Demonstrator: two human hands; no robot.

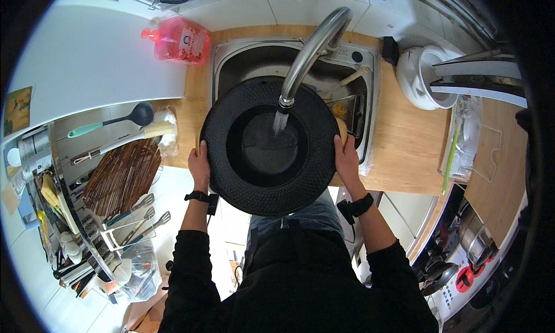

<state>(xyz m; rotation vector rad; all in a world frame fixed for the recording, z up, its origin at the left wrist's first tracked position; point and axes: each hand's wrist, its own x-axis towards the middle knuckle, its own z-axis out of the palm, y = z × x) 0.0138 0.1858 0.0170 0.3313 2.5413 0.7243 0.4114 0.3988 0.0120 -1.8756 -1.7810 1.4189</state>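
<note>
A big round black wok (266, 185) with a textured wall hangs over the front of the steel sink (222, 58). My left hand (199, 168) is closed on its left wooden handle. On the opposite side, my right hand (347, 159) grips the right wooden handle (342, 130). Water runs from the curved chrome faucet (309, 52) into the wok, and a shallow pool shows at its bottom. The wok hides much of the sink basin. A pale-handled utensil (354, 76) lies in the sink behind the wok.
A pink pump bottle (184, 41) stands left of the sink. White pots (413, 78) sit on the wooden counter (404, 159) to the right. At left are a ladle (140, 114), a brush (159, 129) and a rack of utensils. Pans (439, 275) lie low at right.
</note>
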